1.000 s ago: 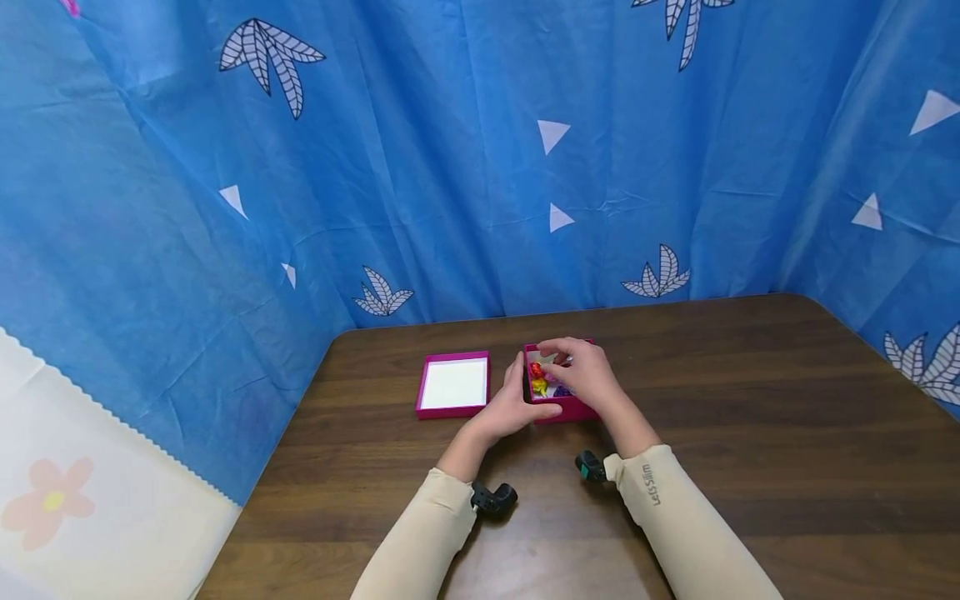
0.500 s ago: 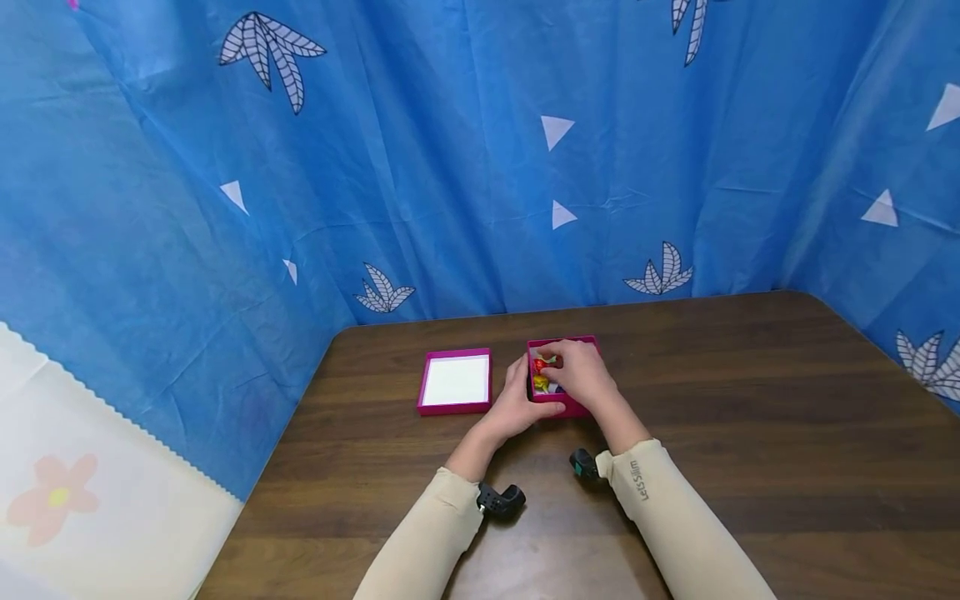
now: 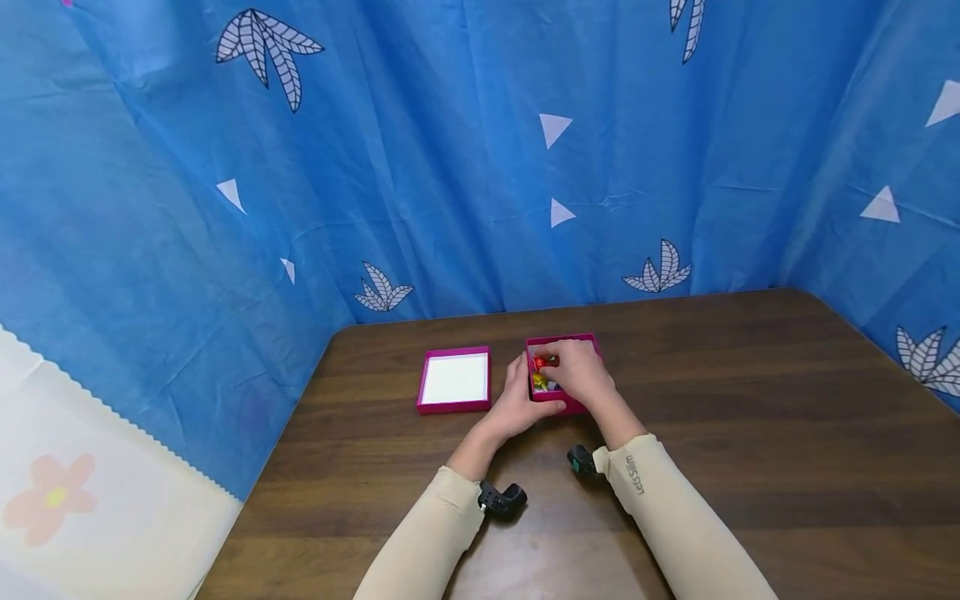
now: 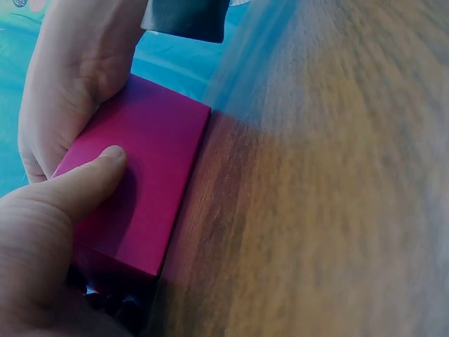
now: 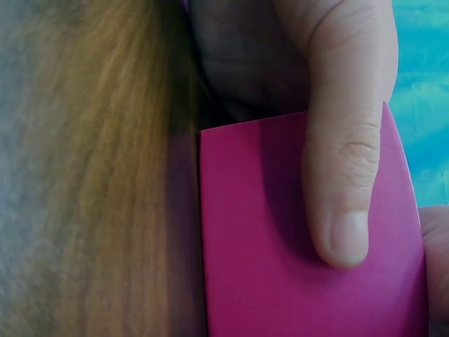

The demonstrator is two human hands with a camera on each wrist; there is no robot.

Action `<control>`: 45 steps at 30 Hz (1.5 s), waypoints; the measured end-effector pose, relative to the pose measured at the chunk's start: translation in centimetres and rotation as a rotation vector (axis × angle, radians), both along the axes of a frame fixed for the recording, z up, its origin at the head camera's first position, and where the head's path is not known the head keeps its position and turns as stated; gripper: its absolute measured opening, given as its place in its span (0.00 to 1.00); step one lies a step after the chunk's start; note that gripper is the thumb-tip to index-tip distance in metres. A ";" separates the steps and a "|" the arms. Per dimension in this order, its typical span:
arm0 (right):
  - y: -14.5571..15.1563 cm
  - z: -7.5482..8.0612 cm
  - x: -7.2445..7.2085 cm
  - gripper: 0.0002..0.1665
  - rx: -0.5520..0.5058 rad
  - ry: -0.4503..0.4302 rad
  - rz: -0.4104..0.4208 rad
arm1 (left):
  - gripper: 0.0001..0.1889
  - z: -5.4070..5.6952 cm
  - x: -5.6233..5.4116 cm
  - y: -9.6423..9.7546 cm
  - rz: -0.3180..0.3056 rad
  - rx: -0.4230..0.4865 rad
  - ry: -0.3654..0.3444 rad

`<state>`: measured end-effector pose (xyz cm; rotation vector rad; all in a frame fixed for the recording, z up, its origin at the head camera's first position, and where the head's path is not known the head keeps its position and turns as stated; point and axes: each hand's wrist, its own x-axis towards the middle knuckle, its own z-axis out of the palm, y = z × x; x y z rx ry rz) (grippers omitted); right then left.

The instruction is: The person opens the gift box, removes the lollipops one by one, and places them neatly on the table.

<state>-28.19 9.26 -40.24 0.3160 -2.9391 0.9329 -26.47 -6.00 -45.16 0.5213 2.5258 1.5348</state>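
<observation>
A magenta box [image 3: 572,405] stands uncovered on the table, holding several shiny wrapped candies. My left hand [image 3: 516,408] grips its near left corner: the fingers lie along the left side, and the thumb presses the front wall, seen in both wrist views. From above, my right hand [image 3: 583,371] reaches into the box and pinches a red wrapped candy [image 3: 540,364] with thumb and finger. Just nearer lies a yellow candy [image 3: 538,382]. The right hand covers much of the box's inside. In the left wrist view, the right hand [image 4: 74,84] dips behind the box wall [image 4: 151,168].
Left of the box lies a magenta lid [image 3: 453,408], its white inside facing up. Both rest on a brown wooden table [image 3: 750,433]. A blue patterned curtain [image 3: 480,167] hangs along the table's back and sides. Each wrist wears a small black camera [image 3: 504,502].
The right hand's fingers have come lower and closer around the red candy. The left hand keeps its hold on the box corner. The head view has shifted slightly.
</observation>
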 end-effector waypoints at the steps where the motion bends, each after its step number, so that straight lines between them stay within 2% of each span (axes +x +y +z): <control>1: 0.0 0.0 0.0 0.30 0.002 -0.005 -0.003 | 0.55 0.0 0.0 0.0 0.000 -0.001 0.000; 16: 0.1 -0.2 0.6 0.31 0.001 -0.003 -0.031 | 0.54 -0.1 0.2 0.1 0.000 -0.007 0.017; 23: 0.4 -0.4 0.6 0.27 -0.030 0.053 -0.019 | 0.54 -0.1 0.2 0.2 -0.022 -0.002 0.015; 31: 0.8 0.1 0.6 0.20 -0.143 0.185 -0.005 | 0.54 0.0 0.2 -0.2 -0.016 -0.004 0.010; 45: 3.3 3.1 1.0 0.20 -0.369 0.237 -0.113 | 0.57 -0.2 -0.1 -0.4 0.001 0.004 -0.055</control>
